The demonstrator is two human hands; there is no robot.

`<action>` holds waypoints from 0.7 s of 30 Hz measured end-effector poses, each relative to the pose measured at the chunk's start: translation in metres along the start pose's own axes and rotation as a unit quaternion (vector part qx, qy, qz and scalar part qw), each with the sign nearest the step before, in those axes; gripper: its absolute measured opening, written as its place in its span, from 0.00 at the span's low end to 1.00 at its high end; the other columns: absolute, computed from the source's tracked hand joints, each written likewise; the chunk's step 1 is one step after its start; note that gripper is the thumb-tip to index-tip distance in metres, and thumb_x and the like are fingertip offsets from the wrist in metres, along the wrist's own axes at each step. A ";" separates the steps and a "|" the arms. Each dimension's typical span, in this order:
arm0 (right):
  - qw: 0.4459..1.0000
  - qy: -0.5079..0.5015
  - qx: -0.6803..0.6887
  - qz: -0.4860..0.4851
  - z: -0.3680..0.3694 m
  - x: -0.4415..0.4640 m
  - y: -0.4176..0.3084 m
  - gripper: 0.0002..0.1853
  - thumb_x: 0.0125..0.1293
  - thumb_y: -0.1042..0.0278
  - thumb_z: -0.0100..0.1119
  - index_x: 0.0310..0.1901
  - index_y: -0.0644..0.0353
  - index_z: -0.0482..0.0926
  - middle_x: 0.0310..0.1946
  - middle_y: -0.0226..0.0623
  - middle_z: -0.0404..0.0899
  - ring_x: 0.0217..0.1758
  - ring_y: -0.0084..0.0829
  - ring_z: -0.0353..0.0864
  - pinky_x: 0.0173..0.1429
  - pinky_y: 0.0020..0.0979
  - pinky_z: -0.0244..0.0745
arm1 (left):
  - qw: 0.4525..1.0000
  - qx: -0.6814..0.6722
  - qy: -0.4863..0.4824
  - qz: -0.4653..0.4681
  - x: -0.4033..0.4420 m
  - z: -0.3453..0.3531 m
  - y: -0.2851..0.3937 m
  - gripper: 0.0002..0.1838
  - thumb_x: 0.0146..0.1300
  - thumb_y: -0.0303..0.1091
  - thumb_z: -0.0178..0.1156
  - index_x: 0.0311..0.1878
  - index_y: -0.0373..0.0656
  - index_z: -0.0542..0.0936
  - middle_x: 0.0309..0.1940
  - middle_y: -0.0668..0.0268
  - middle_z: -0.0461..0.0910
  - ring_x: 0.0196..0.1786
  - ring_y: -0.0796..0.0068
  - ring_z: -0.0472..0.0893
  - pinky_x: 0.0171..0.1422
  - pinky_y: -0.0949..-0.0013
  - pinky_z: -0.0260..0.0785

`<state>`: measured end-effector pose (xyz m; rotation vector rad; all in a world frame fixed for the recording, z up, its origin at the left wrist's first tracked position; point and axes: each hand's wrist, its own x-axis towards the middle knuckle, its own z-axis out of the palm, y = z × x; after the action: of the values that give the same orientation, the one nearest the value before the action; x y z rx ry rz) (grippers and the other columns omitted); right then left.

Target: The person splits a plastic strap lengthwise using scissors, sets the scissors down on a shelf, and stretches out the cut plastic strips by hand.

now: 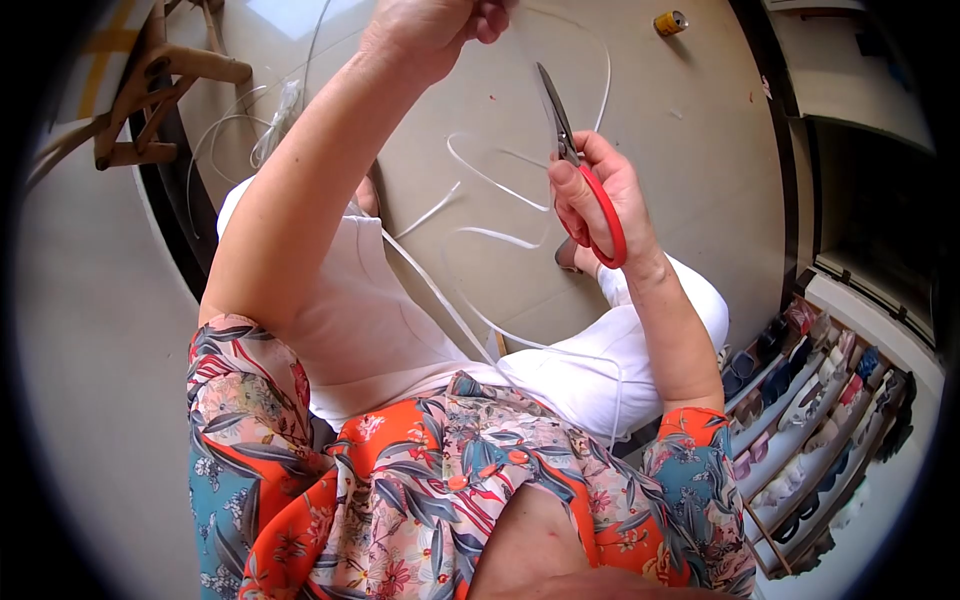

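At the top edge my left hand [430, 30] is closed in a pinch, partly cut off by the frame. A pale, thin strip [547, 105], blurred, runs from its fingertips down beside the scissor blades. My right hand [610, 190] grips scissors [565, 125] with red handles and dark blades. The blades point up toward my left hand and look nearly closed. Several white strips, such as a short curled piece [497, 237], lie on the floor between my legs. A longer white cord [437, 290] crosses my lap and the white trousers.
A bundle of clear and white strands [280, 125] lies at the left beside a bamboo stool or chair [185, 65]. A yellow can [670, 22] lies on its side on the tiled floor [700, 150]. Right of me stands a rack of shoes [810, 410].
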<state>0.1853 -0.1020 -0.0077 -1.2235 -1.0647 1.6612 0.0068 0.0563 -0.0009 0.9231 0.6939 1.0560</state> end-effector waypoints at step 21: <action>1.000 0.021 0.008 -0.007 0.005 0.000 -0.003 0.22 0.59 0.55 0.66 0.44 0.64 0.70 0.16 0.20 0.66 0.13 0.09 0.58 0.16 0.14 0.55 | 0.998 -0.010 0.028 -0.055 -0.024 0.024 -0.001 0.05 0.58 0.27 0.61 0.29 0.39 0.75 0.19 0.66 0.75 0.17 0.79 0.74 0.20 0.79 0.64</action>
<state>0.1806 -0.1021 -0.0037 -1.2321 -1.0306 1.6236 0.0185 0.0264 0.0101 0.8307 0.7707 0.9927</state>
